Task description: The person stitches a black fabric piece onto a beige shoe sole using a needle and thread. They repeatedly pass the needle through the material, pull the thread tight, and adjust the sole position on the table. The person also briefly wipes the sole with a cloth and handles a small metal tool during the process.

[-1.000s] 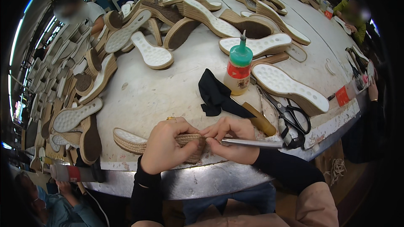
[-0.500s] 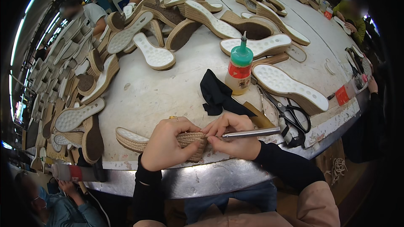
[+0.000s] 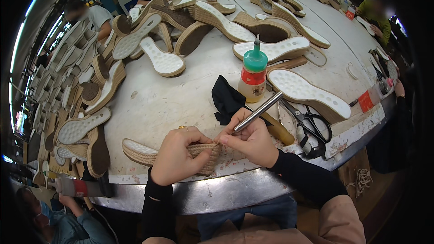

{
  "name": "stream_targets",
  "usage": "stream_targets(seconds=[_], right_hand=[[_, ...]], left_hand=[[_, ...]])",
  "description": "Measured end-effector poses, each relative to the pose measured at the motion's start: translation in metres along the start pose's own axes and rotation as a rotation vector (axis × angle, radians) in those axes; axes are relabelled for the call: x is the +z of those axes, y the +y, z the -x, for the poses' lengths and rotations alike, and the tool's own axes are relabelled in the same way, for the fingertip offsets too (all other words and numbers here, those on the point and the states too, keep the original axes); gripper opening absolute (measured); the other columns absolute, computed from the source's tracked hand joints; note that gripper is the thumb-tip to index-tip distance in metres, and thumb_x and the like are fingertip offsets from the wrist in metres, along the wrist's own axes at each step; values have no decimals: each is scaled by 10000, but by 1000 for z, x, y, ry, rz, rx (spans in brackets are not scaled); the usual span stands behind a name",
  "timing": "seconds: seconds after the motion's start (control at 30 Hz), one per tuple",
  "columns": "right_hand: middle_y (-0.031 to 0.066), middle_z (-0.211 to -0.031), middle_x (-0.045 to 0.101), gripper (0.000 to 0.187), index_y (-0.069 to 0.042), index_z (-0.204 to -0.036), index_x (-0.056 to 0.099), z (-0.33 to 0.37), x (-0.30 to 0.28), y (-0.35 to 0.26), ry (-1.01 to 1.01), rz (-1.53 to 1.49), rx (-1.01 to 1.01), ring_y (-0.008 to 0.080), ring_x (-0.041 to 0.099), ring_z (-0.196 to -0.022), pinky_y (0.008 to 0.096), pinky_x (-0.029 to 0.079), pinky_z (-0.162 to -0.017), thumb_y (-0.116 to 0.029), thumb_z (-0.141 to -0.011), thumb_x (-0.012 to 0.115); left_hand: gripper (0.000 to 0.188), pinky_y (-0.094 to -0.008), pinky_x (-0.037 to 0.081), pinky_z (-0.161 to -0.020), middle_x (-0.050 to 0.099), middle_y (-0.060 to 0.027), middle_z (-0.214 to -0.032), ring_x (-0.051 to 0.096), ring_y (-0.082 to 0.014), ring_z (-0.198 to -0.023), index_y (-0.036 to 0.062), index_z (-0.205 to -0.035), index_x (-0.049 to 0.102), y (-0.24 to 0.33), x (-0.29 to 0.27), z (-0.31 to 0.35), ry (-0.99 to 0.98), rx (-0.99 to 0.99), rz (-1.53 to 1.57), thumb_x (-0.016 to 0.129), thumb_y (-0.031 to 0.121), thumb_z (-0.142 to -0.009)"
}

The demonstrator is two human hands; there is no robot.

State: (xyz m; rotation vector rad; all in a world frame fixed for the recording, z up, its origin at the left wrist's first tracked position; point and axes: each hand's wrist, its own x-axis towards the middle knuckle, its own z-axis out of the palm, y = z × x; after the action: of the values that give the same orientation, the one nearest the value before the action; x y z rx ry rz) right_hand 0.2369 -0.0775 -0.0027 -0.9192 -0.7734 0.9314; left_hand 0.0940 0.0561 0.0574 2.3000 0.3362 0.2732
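My left hand (image 3: pixel 178 158) is wrapped around a wedge shoe sole (image 3: pixel 140 152) with a braided rope side and a white top, lying near the table's front edge. Its thumb presses on the braided side. My right hand (image 3: pixel 251 142) grips a silver metal rod-shaped tool (image 3: pixel 260 111), which slants up and to the right. The tool's tip is hidden behind the fingers. Thumb and forefinger of that hand pinch at the upper corner of the sole's thick end, touching the braid; any strand between them is too small to make out.
Beyond my right hand are a black cloth (image 3: pixel 226 99), a green-capped squeeze bottle (image 3: pixel 254 77), black-handled scissors (image 3: pixel 312 124) and a yellowish-brown handle (image 3: pixel 280 132). Wedge soles (image 3: pixel 162 57) pile up at the back and left. A grey bottle (image 3: pixel 83 187) lies lower left. Several other people sit around.
The rod tool has swung from nearly level to a steep upward slant as my right hand turned. My left hand keeps its hold on the sole.
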Motion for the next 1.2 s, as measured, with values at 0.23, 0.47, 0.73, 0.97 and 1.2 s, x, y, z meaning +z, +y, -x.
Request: stream_targets(seconds=[0.23,0.47,0.73,0.97,1.2], right_hand=[[141,-921,652,230,-19,-927,433,4,1,-1,-58,136,-26,138,636,-904,261,528,-808,36,-849,642],[110,-911,626,216,-18,-926,447,4,2,0,-50,96,-25,119,629,-875,246,528,-787,28,-849,643],[129,-912,655,220,-32,-919,431,4,2,-1,-35,56,-43,124,639,-885,244,520,-767,43,-855,628],[140,-911,659,211,-23,-926,440,5,2,-1,-63,97,-30,126,637,-884,244,520,-772,42,-859,629],[130,-904,659,219,-27,-911,449,6,2,0,-78,188,-64,133,642,-875,257,526,-785,43,-848,647]], left_hand=[[198,-334,491,-629,638,-145,-723,637,-281,-660,-7,-811,695,3,-1,0,-6,16,13,733,145,-690],[191,-344,490,-638,640,-152,-728,632,-302,-672,-5,-784,684,2,1,0,19,34,-58,731,157,-696],[174,-343,489,-641,642,-154,-730,631,-303,-669,-15,-799,680,-1,1,-1,39,-2,17,685,139,-719],[205,-318,498,-645,655,-150,-756,651,-269,-686,-12,-833,690,3,-3,2,-9,14,29,741,124,-688],[199,-324,493,-636,649,-155,-735,641,-275,-663,-22,-826,686,2,-2,2,-5,44,-1,724,112,-684]])
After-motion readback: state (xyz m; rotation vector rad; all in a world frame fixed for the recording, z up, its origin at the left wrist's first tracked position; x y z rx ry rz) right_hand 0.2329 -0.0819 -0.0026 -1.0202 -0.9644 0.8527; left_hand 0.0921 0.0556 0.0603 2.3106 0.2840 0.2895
